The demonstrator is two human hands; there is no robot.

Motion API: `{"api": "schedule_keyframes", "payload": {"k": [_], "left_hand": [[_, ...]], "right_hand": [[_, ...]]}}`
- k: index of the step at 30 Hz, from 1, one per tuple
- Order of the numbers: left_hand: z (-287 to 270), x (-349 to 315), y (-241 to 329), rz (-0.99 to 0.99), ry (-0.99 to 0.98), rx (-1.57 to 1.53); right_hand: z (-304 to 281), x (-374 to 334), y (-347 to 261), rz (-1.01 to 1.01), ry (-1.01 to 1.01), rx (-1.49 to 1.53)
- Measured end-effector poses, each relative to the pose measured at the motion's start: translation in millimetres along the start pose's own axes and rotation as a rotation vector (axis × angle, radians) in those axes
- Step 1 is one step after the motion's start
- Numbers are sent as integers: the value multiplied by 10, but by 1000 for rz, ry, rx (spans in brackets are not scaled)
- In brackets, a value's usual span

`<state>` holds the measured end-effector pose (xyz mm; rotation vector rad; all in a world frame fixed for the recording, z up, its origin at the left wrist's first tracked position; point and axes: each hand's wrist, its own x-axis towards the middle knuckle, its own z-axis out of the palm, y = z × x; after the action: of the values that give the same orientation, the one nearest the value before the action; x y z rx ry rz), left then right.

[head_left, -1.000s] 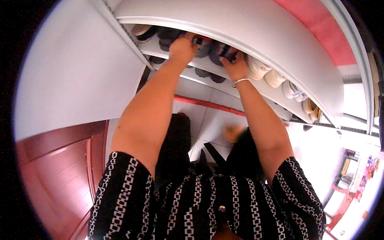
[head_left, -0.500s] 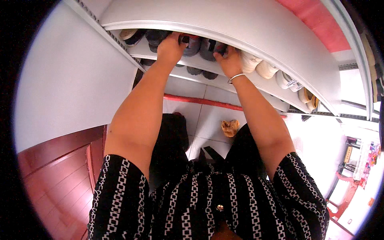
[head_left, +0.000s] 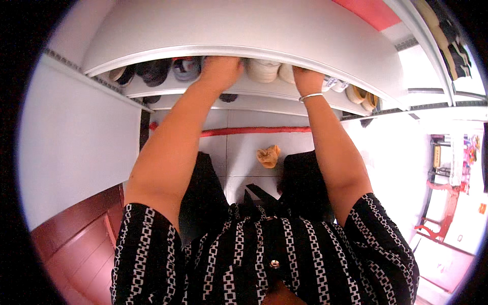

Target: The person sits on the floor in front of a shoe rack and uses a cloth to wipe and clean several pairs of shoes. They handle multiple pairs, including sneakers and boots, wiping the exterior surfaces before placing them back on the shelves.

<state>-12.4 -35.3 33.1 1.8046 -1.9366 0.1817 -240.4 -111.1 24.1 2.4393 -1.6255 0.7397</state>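
Both arms reach forward to a white shelf rack (head_left: 239, 30) holding a row of shoes. My left hand (head_left: 222, 72) is between a dark grey shoe with red inside (head_left: 186, 68) and a cream shoe (head_left: 263, 70). The upper shelf's edge hides its fingers. My right hand (head_left: 308, 80), with a bracelet on the wrist, is beside a second cream shoe (head_left: 286, 73) and white patterned shoes (head_left: 335, 84). That hand's fingers are also out of sight under the shelf edge, so any grip cannot be seen.
Black shoes (head_left: 153, 72) stand at the row's left, tan shoes (head_left: 362, 97) at its right. Dark shoes show on the shelf below. A crumpled yellow-brown cloth (head_left: 268, 156) lies on the tiled floor, before a red strip (head_left: 254, 130). A dark red door (head_left: 76, 229) is at left.
My left hand has left the dark shoes it was touching and sits further right along the row. My right hand has shifted right, past the first cream shoe. The view has moved too.
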Motion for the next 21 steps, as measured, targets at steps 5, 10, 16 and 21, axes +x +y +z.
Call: {"api": "schedule_keyframes", "payload": {"k": [5, 10, 16, 21], "left_hand": [[272, 181, 393, 17, -146, -126], [493, 194, 321, -74, -178, -144], [394, 203, 284, -66, -122, 105], [457, 188, 237, -125, -150, 82]], "right_hand": [[223, 22, 535, -23, -142, 144], [286, 49, 326, 42, -323, 409], [458, 97, 440, -16, -243, 306], [169, 91, 135, 25, -389, 114]]}}
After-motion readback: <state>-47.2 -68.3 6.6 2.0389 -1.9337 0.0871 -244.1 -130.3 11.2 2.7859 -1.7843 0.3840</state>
